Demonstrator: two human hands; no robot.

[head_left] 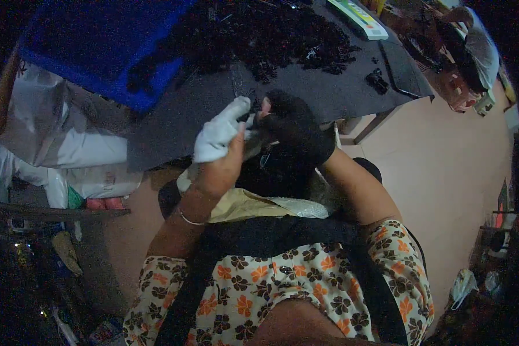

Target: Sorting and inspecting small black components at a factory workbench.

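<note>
At the near edge of the dark grey surface (179, 121), the person's white-gloved left hand (222, 135) and black-gloved right hand (294, 124) are facing each other with fingertips nearly meeting. A small dark piece (254, 106) is showing between them, blurred; one cannot tell whether either grip is clamping on it. Bare skin is showing at the left thumb and right fingertips. From the hands, a heap of small black parts (271, 46) is spreading at twelve o'clock, a green-and-white box (360, 20) is lying at one to two, and a small black clump (377, 81) is sitting between two and three. A blue cloth (106, 55) is covering the surface toward ten o'clock.
</note>
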